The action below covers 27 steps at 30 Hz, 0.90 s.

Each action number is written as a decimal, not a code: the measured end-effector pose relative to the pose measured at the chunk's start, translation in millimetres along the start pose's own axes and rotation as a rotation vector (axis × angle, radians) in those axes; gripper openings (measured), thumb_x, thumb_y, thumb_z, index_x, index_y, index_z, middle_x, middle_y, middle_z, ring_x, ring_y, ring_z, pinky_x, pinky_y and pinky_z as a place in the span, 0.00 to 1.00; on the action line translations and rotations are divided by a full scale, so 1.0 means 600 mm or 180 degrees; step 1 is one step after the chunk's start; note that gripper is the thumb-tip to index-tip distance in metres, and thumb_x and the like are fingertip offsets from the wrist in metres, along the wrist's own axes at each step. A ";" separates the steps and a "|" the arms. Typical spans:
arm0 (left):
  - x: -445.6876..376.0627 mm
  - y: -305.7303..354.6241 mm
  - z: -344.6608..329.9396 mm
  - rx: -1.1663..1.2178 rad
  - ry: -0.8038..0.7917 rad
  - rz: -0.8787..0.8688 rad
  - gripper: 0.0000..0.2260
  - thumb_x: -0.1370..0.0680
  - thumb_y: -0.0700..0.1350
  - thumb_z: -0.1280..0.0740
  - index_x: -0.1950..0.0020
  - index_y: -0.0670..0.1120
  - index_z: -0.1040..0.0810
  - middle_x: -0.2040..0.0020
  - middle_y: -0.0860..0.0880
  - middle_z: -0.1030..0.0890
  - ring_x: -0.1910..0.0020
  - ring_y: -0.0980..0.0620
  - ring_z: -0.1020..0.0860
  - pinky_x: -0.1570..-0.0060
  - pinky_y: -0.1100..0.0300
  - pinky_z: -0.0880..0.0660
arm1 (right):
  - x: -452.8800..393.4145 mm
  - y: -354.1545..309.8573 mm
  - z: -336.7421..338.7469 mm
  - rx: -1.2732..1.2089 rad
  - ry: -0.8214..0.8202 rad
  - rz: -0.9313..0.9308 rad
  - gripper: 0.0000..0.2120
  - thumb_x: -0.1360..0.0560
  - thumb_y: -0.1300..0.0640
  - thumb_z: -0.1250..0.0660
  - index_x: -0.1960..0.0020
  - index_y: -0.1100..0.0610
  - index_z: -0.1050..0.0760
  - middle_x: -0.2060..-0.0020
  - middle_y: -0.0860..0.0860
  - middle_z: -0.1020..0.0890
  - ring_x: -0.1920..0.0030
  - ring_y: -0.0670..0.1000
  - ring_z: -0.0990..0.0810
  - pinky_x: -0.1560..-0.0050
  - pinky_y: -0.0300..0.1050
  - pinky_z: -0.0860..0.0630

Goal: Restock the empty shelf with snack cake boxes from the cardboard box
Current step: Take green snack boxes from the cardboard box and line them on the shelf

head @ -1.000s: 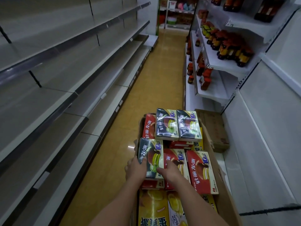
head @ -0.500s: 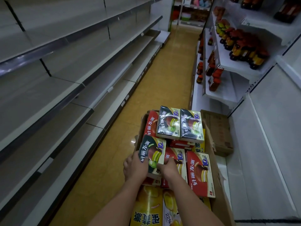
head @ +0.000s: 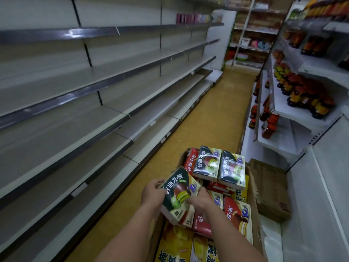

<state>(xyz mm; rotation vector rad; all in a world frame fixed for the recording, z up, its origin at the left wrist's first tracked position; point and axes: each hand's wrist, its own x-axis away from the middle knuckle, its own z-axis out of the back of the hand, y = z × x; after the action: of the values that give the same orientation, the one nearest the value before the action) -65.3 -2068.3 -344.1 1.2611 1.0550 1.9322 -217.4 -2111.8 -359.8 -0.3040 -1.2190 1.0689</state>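
An open cardboard box (head: 254, 193) on the aisle floor holds several snack cake boxes, dark green ones (head: 220, 168) on top at the far end, red ones (head: 238, 218) below and yellow ones (head: 172, 244) nearest me. Both hands hold one dark green snack cake box (head: 179, 193), tilted and raised above the pile. My left hand (head: 152, 192) grips its left edge. My right hand (head: 199, 198) grips its right side, fingers curled over the face. Bare grey shelves (head: 79, 118) run along the left side of the aisle.
A closed cardboard carton (head: 270, 188) sits on the floor right of the open box. Shelves on the right (head: 294, 110) carry rows of bottles (head: 306, 95). The yellow floor aisle (head: 213, 118) runs ahead to more stocked shelving at the far end.
The dark green box lay flat on the pile under both hands; now it is lifted and tilted toward the left. My view has swung up and left, toward the bare shelves.
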 end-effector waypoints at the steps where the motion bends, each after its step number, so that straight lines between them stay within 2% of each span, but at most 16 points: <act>1: 0.005 0.003 0.009 -0.0037 -0.0023 -0.0040 0.16 0.24 0.34 0.36 0.39 0.48 0.25 0.43 0.46 0.22 0.54 0.49 0.19 0.57 0.52 0.19 | -0.002 -0.005 0.002 0.0071 0.0181 0.0069 0.35 0.27 0.63 0.30 0.26 0.61 0.46 0.31 0.59 0.33 0.33 0.59 0.31 0.35 0.51 0.30; 3: 0.019 0.011 0.029 -0.0062 -0.0033 -0.0065 0.15 0.25 0.33 0.36 0.44 0.50 0.23 0.44 0.47 0.21 0.51 0.49 0.20 0.54 0.51 0.20 | 0.007 -0.020 0.004 0.0036 0.0462 0.0240 0.39 0.24 0.59 0.33 0.22 0.57 0.53 0.26 0.58 0.40 0.30 0.61 0.35 0.33 0.55 0.31; 5: 0.035 0.017 0.045 0.0026 -0.0049 -0.0064 0.14 0.25 0.32 0.36 0.47 0.49 0.22 0.46 0.47 0.20 0.51 0.49 0.21 0.54 0.53 0.21 | 0.014 -0.027 0.004 -0.0031 0.0599 0.0288 0.36 0.23 0.58 0.36 0.22 0.55 0.52 0.27 0.59 0.38 0.32 0.61 0.32 0.35 0.57 0.29; 8: 0.062 0.020 0.061 0.0067 -0.0141 -0.0075 0.13 0.26 0.31 0.36 0.48 0.48 0.21 0.48 0.47 0.19 0.50 0.48 0.21 0.50 0.51 0.21 | 0.028 -0.029 -0.003 -0.0389 0.0352 0.0139 0.24 0.21 0.56 0.39 0.27 0.59 0.41 0.37 0.58 0.27 0.39 0.60 0.26 0.43 0.54 0.25; 11: 0.085 0.015 0.083 0.0326 -0.0012 -0.0171 0.13 0.25 0.32 0.35 0.45 0.46 0.22 0.45 0.46 0.20 0.50 0.48 0.21 0.52 0.51 0.20 | 0.044 -0.026 -0.016 -0.0640 0.0161 0.0193 0.12 0.19 0.56 0.41 0.39 0.61 0.31 0.49 0.57 0.23 0.47 0.59 0.23 0.49 0.52 0.25; 13: 0.097 0.012 0.100 0.0704 0.0373 -0.0223 0.19 0.25 0.34 0.32 0.37 0.46 0.27 0.39 0.46 0.24 0.52 0.47 0.20 0.58 0.54 0.20 | 0.054 -0.031 -0.029 -0.0814 0.0125 0.0246 0.12 0.19 0.57 0.42 0.39 0.62 0.30 0.48 0.59 0.22 0.48 0.60 0.22 0.48 0.54 0.23; 16: 0.115 0.006 0.132 0.1308 0.0980 -0.0071 0.28 0.26 0.38 0.29 0.30 0.47 0.36 0.36 0.43 0.26 0.56 0.44 0.19 0.59 0.48 0.19 | 0.071 -0.054 -0.059 -0.1091 -0.0058 0.0381 0.13 0.19 0.57 0.41 0.38 0.62 0.33 0.44 0.61 0.24 0.48 0.60 0.23 0.50 0.54 0.23; 18: 0.130 -0.001 0.158 0.1437 0.1139 0.0048 0.25 0.25 0.40 0.30 0.31 0.45 0.37 0.38 0.42 0.24 0.56 0.43 0.18 0.55 0.46 0.20 | 0.098 -0.081 -0.083 -0.1167 -0.0187 0.0468 0.09 0.19 0.58 0.42 0.41 0.60 0.35 0.45 0.60 0.25 0.47 0.60 0.23 0.53 0.53 0.23; 20: 0.147 -0.012 0.188 0.1262 0.1258 0.0046 0.21 0.23 0.39 0.33 0.33 0.44 0.34 0.42 0.43 0.22 0.54 0.44 0.19 0.52 0.47 0.20 | 0.118 -0.105 -0.115 -0.1039 -0.0322 0.0618 0.09 0.18 0.59 0.43 0.40 0.61 0.36 0.47 0.59 0.25 0.47 0.60 0.22 0.54 0.53 0.23; 23: 0.176 -0.025 0.245 0.1167 0.1507 -0.0022 0.17 0.22 0.37 0.36 0.35 0.44 0.33 0.41 0.43 0.23 0.50 0.45 0.21 0.55 0.51 0.22 | 0.155 -0.132 -0.172 -0.0717 -0.0445 0.0910 0.10 0.18 0.58 0.43 0.38 0.59 0.34 0.49 0.58 0.23 0.52 0.55 0.22 0.54 0.49 0.24; 25: 0.197 -0.037 0.291 0.1162 0.1682 -0.0105 0.17 0.22 0.38 0.35 0.35 0.46 0.32 0.42 0.43 0.23 0.50 0.44 0.21 0.53 0.48 0.21 | 0.180 -0.147 -0.215 -0.0488 -0.0510 0.1125 0.12 0.19 0.59 0.43 0.35 0.57 0.34 0.47 0.55 0.23 0.55 0.51 0.25 0.57 0.45 0.27; 27: 0.219 -0.049 0.336 0.1150 0.1822 -0.0208 0.16 0.22 0.38 0.36 0.35 0.46 0.32 0.43 0.44 0.22 0.50 0.45 0.21 0.53 0.48 0.22 | 0.207 -0.163 -0.255 -0.0307 -0.0589 0.1320 0.14 0.19 0.60 0.43 0.34 0.57 0.33 0.48 0.54 0.24 0.53 0.50 0.26 0.57 0.45 0.29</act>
<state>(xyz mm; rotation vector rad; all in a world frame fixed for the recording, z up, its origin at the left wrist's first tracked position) 74.3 -1887.7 -262.4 0.8331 1.7703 2.1733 -41.7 -2012.2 -272.9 -0.5595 -1.4114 1.4206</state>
